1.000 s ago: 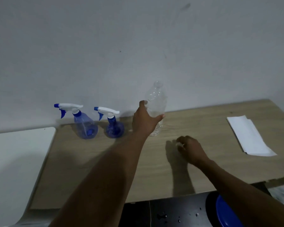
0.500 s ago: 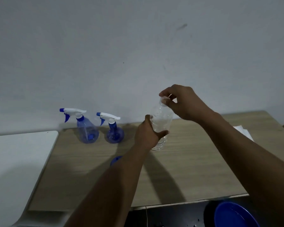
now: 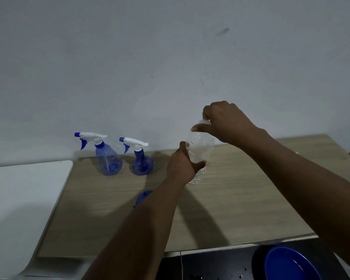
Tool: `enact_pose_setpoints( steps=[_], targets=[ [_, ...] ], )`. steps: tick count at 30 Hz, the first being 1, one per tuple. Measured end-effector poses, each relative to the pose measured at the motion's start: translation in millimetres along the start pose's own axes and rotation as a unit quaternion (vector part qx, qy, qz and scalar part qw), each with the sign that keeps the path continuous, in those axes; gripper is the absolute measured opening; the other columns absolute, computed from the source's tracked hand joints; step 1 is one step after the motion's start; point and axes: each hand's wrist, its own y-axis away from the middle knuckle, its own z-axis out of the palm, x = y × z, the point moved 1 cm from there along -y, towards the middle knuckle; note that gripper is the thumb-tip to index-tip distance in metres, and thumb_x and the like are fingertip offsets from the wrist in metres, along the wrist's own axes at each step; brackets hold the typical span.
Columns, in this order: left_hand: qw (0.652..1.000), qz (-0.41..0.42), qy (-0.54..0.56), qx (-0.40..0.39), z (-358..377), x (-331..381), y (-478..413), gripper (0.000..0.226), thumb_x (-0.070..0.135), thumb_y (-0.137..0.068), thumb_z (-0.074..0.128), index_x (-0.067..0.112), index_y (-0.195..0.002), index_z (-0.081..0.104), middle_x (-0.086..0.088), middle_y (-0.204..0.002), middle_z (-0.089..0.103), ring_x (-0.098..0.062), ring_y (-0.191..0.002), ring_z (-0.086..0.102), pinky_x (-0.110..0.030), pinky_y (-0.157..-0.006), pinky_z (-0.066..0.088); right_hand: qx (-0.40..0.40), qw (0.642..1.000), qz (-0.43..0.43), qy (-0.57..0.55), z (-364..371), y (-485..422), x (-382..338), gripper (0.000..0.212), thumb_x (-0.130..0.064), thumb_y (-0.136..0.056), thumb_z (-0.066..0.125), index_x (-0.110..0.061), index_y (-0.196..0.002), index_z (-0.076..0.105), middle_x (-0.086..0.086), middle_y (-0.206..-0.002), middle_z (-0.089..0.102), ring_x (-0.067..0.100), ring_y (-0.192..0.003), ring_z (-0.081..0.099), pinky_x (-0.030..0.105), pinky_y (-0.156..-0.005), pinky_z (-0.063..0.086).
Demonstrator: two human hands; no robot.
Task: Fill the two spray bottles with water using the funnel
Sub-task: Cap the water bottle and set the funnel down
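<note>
Spray bottles: the left spray bottle [image 3: 108, 158] and right spray bottle [image 3: 142, 162] stand on the desk [image 3: 251, 199] by the wall, trigger heads on.
Funnel: probably the blue piece [image 3: 144, 196] peeking out beside my forearm.
Left hand [image 3: 182, 166]: wrapped round the water bottle [image 3: 200, 154].
Right hand [image 3: 225, 123]: on the desk a second ago, now pinching the cap [image 3: 202, 123].
Meaning: I'm opening the water, I judge; no filling has begun.

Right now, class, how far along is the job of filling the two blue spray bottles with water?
Done: nothing visibly yet. In hand: left hand grips the clear plastic water bottle while right hand pinches its cap. Left: both blue spray bottles have their white trigger heads on, and the blue funnel sits unused on the wooden table.
</note>
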Motion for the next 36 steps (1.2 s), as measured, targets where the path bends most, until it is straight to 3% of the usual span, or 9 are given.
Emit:
enact_pose_setpoints(
  steps=[3,8,12,18,24,27,29,32,36],
  targets=[
    [1.0,-0.008,0.003,-0.009,-3,0,-1,0.08,0.059,-0.067,0.081,0.023,-0.125,0.041,-0.001,-0.12,0.064,-0.027,-0.109,0.061,-0.035,-0.088,0.049,-0.017,0.998,0.016,0.063,-2,-5,-6,0.064,-0.074,-0.088,0.043,-0.014,-0.069,0.036,0.005,-0.082,0.047,0.026,-0.073,0.048,0.035,-0.066,0.036],
    [1.0,-0.012,0.006,-0.017,-5,-3,-2,0.079,0.059,-0.066,0.083,0.024,-0.123,0.041,-0.002,-0.12,0.065,-0.027,-0.108,0.063,-0.036,-0.089,0.051,-0.038,0.996,-0.056,0.051,-5,1,1,0.054,-0.064,-0.098,0.036,-0.013,-0.103,0.054,-0.001,-0.094,0.054,0.029,-0.089,0.06,0.034,-0.069,0.039],
    [1.0,-0.006,0.004,-0.015,-3,0,0,0.077,0.057,-0.068,0.083,0.023,-0.123,0.041,-0.002,-0.118,0.065,-0.027,-0.107,0.062,-0.032,-0.084,0.048,-0.011,0.988,-0.04,0.15,-3,-7,-5,0.064,-0.064,-0.1,0.028,-0.012,-0.063,0.042,-0.001,-0.065,0.041,0.03,-0.075,0.058,0.03,-0.064,0.034],
    [1.0,-0.023,0.017,-0.01,-5,-1,-1,0.078,0.057,-0.067,0.083,0.022,-0.123,0.042,-0.002,-0.117,0.064,-0.026,-0.107,0.062,-0.037,-0.088,0.051,-0.013,0.992,-0.08,0.092,9,-7,6,0.056,-0.071,-0.096,0.026,-0.018,-0.089,0.041,-0.006,-0.073,0.042,0.022,-0.069,0.046,0.032,-0.06,0.035],
    [0.999,-0.026,0.015,-0.026,-3,-2,-3,0.082,0.062,-0.064,0.083,0.027,-0.123,0.039,-0.001,-0.119,0.063,-0.027,-0.109,0.062,-0.042,-0.092,0.054,0.044,0.991,-0.003,0.127,13,-8,1,0.064,-0.066,-0.096,0.033,-0.014,-0.059,0.038,-0.001,-0.056,0.035,0.027,-0.061,0.05,0.028,-0.059,0.032],
    [0.998,-0.009,-0.006,-0.061,-9,-1,-3,0.092,0.061,-0.062,0.085,0.021,-0.132,0.039,-0.003,-0.124,0.061,-0.025,-0.113,0.06,-0.036,-0.086,0.05,0.081,0.994,0.041,0.056,32,2,3,0.062,-0.074,-0.092,0.032,-0.016,-0.091,0.055,0.004,-0.084,0.058,0.029,-0.083,0.059,0.034,-0.065,0.04],
    [0.994,0.022,-0.075,-0.077,-22,-12,0,0.098,0.063,-0.06,0.084,0.018,-0.136,0.04,-0.003,-0.129,0.058,-0.025,-0.117,0.057,-0.034,-0.085,0.047,0.064,0.992,0.065,-0.092,49,10,3,0.059,-0.074,-0.09,0.041,-0.019,-0.108,0.051,0.003,-0.102,0.059,0.025,-0.094,0.056,0.04,-0.074,0.048],
    [0.978,0.002,-0.181,-0.107,-45,-54,12,0.105,0.067,-0.06,0.08,0.023,-0.144,0.035,-0.006,-0.142,0.045,-0.028,-0.131,0.045,-0.046,-0.102,0.044,0.081,0.932,0.106,-0.337,67,17,-5,0.045,-0.064,-0.089,0.059,-0.023,-0.103,0.052,-0.002,-0.1,0.06,0.019,-0.093,0.059,0.034,-0.078,0.05],
    [0.96,-0.053,-0.223,-0.159,-69,-111,31,0.096,0.053,-0.067,0.082,0.019,-0.144,0.037,-0.006,-0.144,0.041,-0.029,-0.127,0.048,-0.038,-0.097,0.043,0.131,0.884,0.142,-0.425,84,24,-18,0.029,-0.053,-0.094,0.06,-0.026,-0.102,0.053,-0.008,-0.099,0.066,0.011,-0.099,0.064,0.023,-0.085,0.05]
  ],
)
